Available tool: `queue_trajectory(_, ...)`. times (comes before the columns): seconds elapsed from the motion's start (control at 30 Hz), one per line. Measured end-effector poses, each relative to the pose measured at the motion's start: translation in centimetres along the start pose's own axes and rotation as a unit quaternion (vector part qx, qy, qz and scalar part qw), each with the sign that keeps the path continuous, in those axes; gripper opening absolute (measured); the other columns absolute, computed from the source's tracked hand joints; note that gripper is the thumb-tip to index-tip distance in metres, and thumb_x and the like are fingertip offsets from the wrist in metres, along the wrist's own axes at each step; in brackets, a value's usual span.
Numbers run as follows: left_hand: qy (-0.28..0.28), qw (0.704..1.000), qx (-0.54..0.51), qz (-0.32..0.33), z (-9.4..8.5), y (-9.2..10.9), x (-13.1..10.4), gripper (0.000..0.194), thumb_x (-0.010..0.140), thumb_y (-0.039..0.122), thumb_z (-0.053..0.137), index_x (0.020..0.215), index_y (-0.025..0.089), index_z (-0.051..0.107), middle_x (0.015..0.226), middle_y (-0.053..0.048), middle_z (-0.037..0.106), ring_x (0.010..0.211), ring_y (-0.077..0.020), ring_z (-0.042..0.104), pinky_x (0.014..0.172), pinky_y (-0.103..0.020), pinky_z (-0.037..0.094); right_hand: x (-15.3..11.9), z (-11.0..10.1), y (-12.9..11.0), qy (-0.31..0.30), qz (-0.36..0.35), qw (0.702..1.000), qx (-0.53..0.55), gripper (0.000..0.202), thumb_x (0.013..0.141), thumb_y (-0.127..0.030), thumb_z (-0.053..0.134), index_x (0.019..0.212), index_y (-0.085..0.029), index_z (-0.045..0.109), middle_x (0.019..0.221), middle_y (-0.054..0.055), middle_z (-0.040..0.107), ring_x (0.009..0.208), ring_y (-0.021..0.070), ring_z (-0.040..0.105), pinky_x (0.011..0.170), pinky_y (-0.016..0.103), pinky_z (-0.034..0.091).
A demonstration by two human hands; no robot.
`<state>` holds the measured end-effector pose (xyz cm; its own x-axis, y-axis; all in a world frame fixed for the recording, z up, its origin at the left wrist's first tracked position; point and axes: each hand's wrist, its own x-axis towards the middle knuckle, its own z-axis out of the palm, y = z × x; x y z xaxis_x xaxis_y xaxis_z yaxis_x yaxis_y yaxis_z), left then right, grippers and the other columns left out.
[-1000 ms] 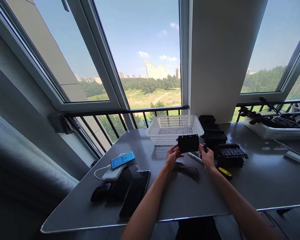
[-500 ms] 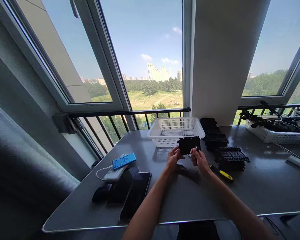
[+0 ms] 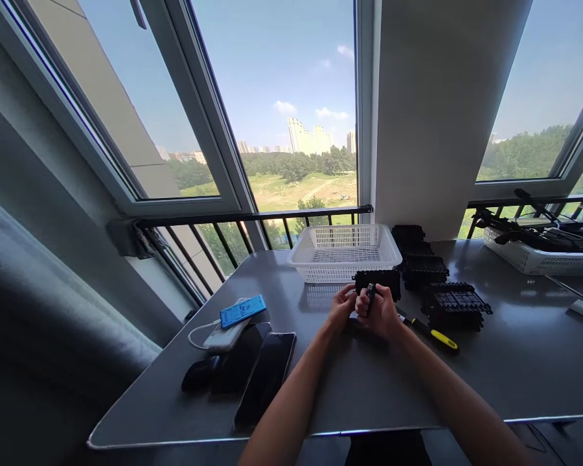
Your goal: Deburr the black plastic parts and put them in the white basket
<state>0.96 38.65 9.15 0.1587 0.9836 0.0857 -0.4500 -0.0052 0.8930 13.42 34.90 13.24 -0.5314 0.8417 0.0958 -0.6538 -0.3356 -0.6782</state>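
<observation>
My left hand is closed on the left edge of a flat black plastic part with small tabs along its rim. It is held up just in front of the white basket. Against the near side of the part is my right hand, its fingers wrapped around a small dark tool that stands roughly upright. The tool's kind is too small to make out, and much of it is hidden in the fist. Beside my right wrist lies a hand tool with a yellow and black handle.
A white plastic basket stands behind my hands. Several black ribbed parts are stacked to the right. At far right, another white basket holds dark items. Left are a blue-screened phone, dark phones and a black mouse.
My right hand has turned and moved slightly left, bringing the small dark tool upright in front of the part. The black part has shifted slightly right. The view has moved a little.
</observation>
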Motion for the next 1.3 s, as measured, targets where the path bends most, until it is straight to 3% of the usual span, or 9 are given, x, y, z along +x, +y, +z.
queue_trajectory(0.37,-0.047,0.998,0.020,-0.021,0.2,0.4,-0.6,0.052,0.059,0.042,0.083,0.098,0.015,0.062,0.059,0.001,0.064,0.043,-0.0072,0.052,0.043,-0.018,0.040,-0.6,0.1,-0.4,0.021,0.059,0.998,-0.003,0.030,0.073,-0.047,0.041,0.061,-0.021,0.033,0.056,-0.004,0.028,0.048,0.0097,0.023,0.041,0.020,0.013)
queue_trajectory(0.8,-0.032,0.997,0.053,-0.037,0.9,0.8,-1.2,0.047,0.057,0.036,0.083,0.095,0.017,0.064,0.055,0.005,0.057,0.043,-0.0040,0.044,0.044,-0.016,0.034,-0.8,0.0,-0.4,0.037,0.112,0.993,-0.024,0.027,0.072,-0.046,0.037,0.062,-0.022,0.033,0.055,-0.004,0.029,0.047,0.0096,0.020,0.041,0.020,0.010)
queue_trajectory(1.3,-0.053,0.996,0.059,-0.033,0.8,0.8,-1.1,0.040,0.060,0.037,0.082,0.091,0.017,0.066,0.058,0.002,0.060,0.045,-0.0055,0.047,0.044,-0.017,0.035,-0.8,0.1,-0.6,0.049,0.103,0.993,-0.001,0.024,0.071,-0.043,0.038,0.063,-0.023,0.030,0.055,-0.005,0.028,0.045,0.0094,0.020,0.039,0.019,0.012)
